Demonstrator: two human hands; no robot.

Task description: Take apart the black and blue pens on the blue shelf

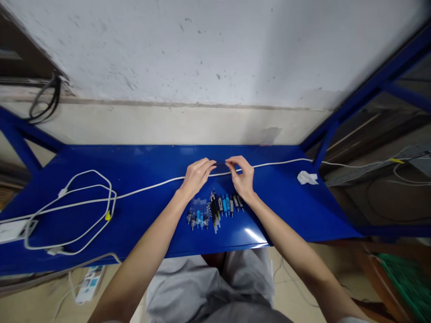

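Head view: both hands meet over the blue table (286, 204), fingertips pinched close, with a thin dark rod (221, 164) stretched between them. The left hand (198, 176) grips one end between thumb and fingers, and the right hand (243, 176) pinches the other. Both ends of the rod are hidden by the fingertips, so whether it is a pen refill is hard to tell. A white cable (151, 185) runs beneath the hands and is partly covered by them; whether either hand touches it cannot be told.

Nearer the body than the left hand lie clear pen barrels (198, 208), with dark refills (214, 211) just beside them. Grey, blue and black pen parts (226, 204) lie nearer the body than the right hand, the outermost close by the right wrist. Far out beyond the right hand sits a crumpled tissue (307, 178). Well left of the left hand, a white box (13, 230) is cut off by the edge, and a yellow tag (107, 216) hangs on looped cord (112, 197); any lettering on these is too small to read.
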